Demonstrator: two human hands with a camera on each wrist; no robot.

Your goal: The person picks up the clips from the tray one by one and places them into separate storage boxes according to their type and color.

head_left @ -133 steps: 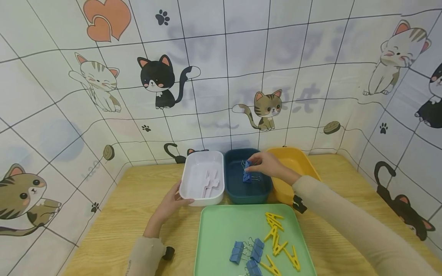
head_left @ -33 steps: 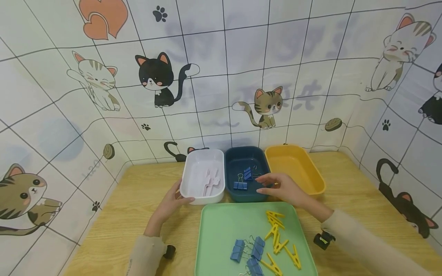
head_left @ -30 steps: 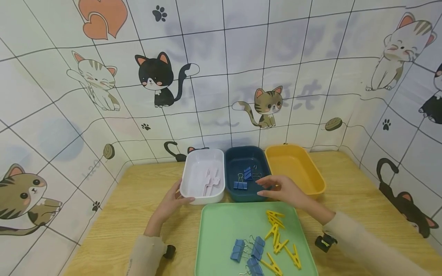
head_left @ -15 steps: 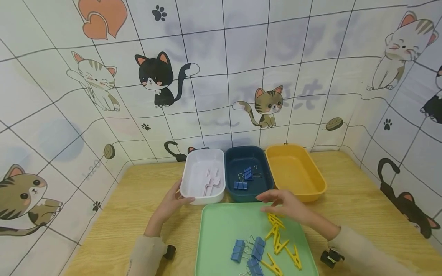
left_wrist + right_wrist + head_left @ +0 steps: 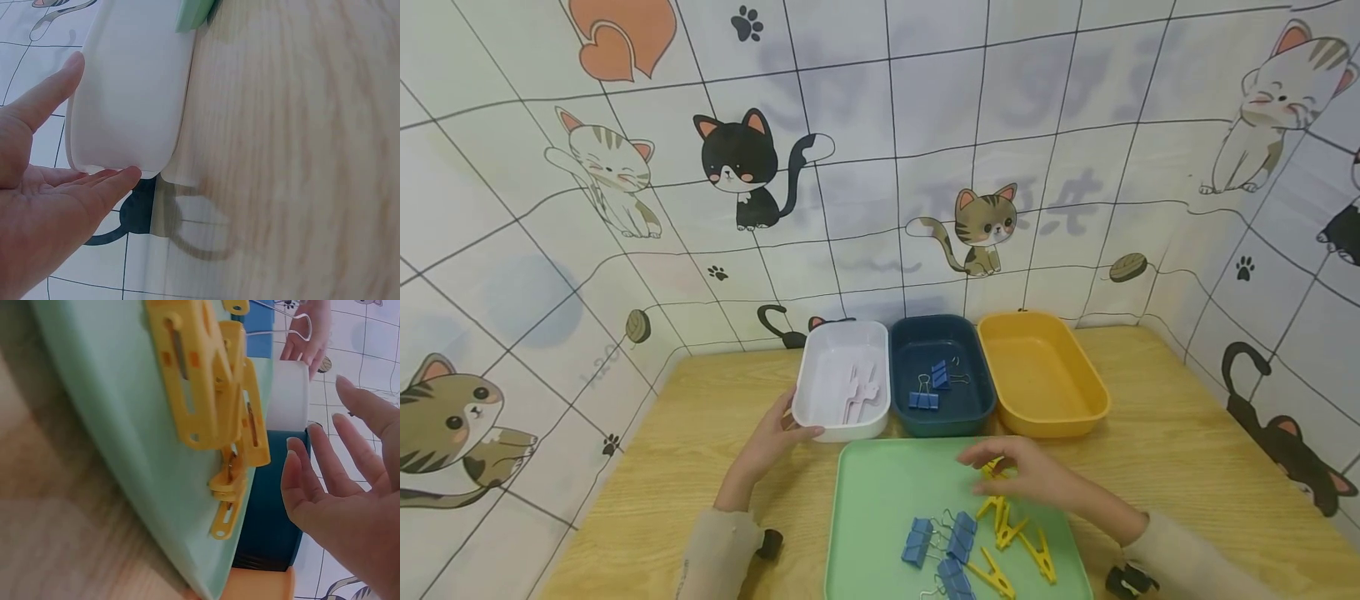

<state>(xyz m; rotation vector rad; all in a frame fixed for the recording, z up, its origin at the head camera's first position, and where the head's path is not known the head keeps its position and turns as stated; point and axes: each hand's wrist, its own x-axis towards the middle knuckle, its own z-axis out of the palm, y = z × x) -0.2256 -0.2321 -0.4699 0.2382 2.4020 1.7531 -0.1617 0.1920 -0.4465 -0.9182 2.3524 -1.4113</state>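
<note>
Your left grip (image 5: 767,446) spans the near-left corner of the white bin (image 5: 831,354), thumb at the front rim and fingers fairly straight along the side, probably bracing it rather than clamping. Your right grip (image 5: 1026,473) hangs over the green tray (image 5: 880,483), thumb and fingers parted, holding nothing, above the yellow clothespins (image 5: 209,419). These lie toward the tray's right, beside loose blue binder clips (image 5: 961,537). Behind stand the white, navy (image 5: 936,337) and yellow bins (image 5: 1037,367) in a row, likely so everything stays reachable.
</note>
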